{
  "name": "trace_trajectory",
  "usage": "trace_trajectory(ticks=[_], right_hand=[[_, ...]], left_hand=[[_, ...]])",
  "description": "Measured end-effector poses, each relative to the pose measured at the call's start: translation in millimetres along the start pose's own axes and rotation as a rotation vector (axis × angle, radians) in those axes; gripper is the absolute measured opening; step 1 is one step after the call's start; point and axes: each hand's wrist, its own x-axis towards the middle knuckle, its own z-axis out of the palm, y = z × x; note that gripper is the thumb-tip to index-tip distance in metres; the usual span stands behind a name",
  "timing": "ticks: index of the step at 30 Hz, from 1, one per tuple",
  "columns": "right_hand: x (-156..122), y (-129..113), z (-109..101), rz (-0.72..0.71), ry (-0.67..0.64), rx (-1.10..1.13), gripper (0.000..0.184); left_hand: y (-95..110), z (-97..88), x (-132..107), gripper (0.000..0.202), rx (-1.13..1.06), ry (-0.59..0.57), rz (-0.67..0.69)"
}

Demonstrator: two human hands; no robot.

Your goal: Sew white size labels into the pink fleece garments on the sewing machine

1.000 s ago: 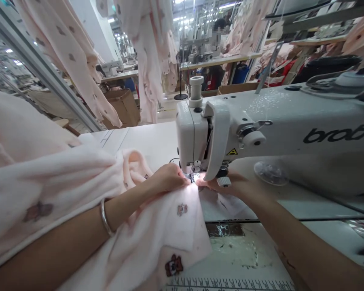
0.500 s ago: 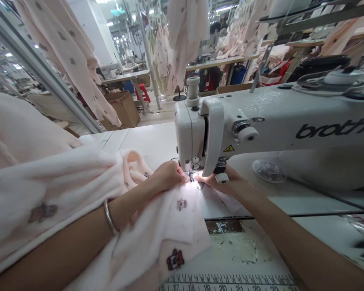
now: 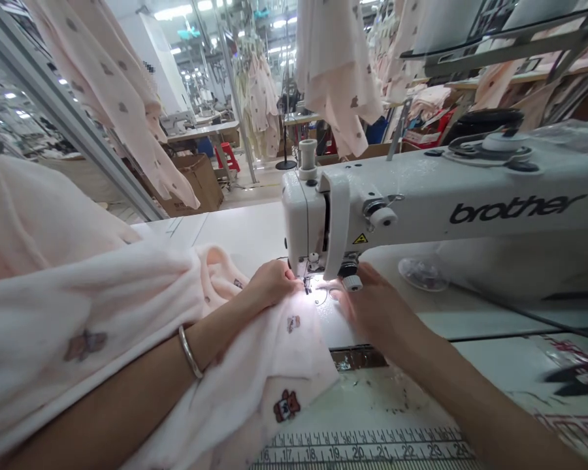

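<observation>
A pale pink fleece garment with small bear prints (image 3: 127, 313) lies over my left forearm and across the table. Its edge sits under the needle of a white Brother sewing machine (image 3: 421, 202). My left hand (image 3: 272, 284) rests on the fabric just left of the presser foot, fingers curled and pressing the cloth down; a silver bangle circles that wrist. My right hand (image 3: 372, 310) lies flat on the machine bed right of the needle, fingers stretched toward the lit spot beneath the foot.
A printed ruler strip (image 3: 362, 450) runs along the table's front edge. A clear bobbin disc (image 3: 421, 271) lies under the machine arm. Pink garments (image 3: 338, 72) hang overhead. Cardboard boxes (image 3: 196, 183), a red stool (image 3: 229, 156) and other sewing tables stand behind.
The view has shifted right and up. My right hand has slid back from the presser foot toward me and flattened. My left hand has stayed on the fabric by the needle.
</observation>
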Motion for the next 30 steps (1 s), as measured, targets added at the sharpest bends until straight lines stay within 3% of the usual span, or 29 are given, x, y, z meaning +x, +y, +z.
trace_trajectory(ticks=[2,4,7,18,26,30], right_hand=[[-24.4,-9.4,7.4,-0.087,0.139,-0.152,0.037],[-43.9,-18.8,19.2,-0.287,0.277,-0.275,0.048],[-53.5,-28.2,37.0,-0.492,0.317,-0.33,0.047],[-52.9,-21.7,44.2,-0.457,0.34,-0.202,0.025],[-49.1,-15.5,34.3,-0.45,0.239,-0.196,0.024],[-47.3,-16.9,38.1,-0.459,0.208,-0.245,0.028]], left_hand=[[0.1,0.6,1.1,0.036,-0.001,0.011,0.015],[-0.1,1.0,2.0,0.032,-0.003,0.026,0.029],[-0.2,1.2,2.2,0.031,-0.001,0.039,0.03],[-5.9,10.7,3.2,0.029,0.055,0.116,0.004],[-9.2,18.1,2.3,0.018,0.086,0.211,0.013],[-11.2,18.0,7.5,0.013,0.07,0.199,0.056]])
